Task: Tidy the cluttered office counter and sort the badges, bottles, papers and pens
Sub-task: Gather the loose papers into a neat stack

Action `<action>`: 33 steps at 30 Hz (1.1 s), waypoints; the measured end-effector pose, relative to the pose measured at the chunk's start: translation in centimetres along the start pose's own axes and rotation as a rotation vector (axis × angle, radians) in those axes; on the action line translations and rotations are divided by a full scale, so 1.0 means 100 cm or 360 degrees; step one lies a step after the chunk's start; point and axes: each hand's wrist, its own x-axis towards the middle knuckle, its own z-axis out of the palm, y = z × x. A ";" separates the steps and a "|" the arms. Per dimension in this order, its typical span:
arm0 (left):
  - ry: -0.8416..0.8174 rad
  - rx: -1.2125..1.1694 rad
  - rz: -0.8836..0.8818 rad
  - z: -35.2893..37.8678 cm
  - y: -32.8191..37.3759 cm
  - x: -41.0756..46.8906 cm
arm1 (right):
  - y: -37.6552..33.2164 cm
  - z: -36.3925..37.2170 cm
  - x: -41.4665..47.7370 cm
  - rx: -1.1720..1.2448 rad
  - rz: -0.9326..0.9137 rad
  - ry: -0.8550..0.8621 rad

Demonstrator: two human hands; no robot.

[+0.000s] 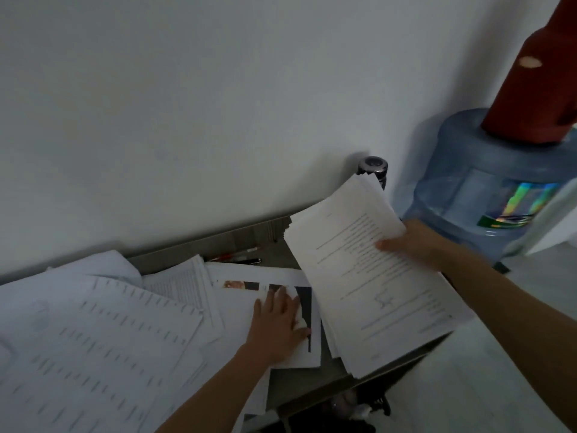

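A thick stack of printed papers (368, 270) lies tilted at the right end of the grey counter (249, 235). My right hand (409, 245) grips its right edge, thumb on top. My left hand (278, 326) rests flat with spread fingers on a sheet with dark photos (307, 310) in the middle. Loose printed sheets (93, 332) cover the left of the counter in overlapping piles. Two pens (240, 257), one red and one black, lie near the wall behind the papers.
A large blue water jug (487, 189) stands right of the counter, with a red object (537, 76) on top. A dark round-topped cylinder (373, 165) stands at the counter's back right corner. A white wall runs behind. Dark items sit below the front edge.
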 end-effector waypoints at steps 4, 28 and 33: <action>-0.0119 0.0114 0.0028 0.005 -0.017 -0.012 | 0.022 0.013 0.037 0.0031 -0.0009 -0.0114; 0.0642 -0.0571 -0.0547 -0.015 -0.069 -0.094 | 0.022 0.127 0.035 -0.1643 -0.0714 0.0267; 0.0810 -0.0664 -0.0733 -0.009 -0.127 -0.138 | -0.021 0.203 0.004 -0.1330 -0.0853 0.0026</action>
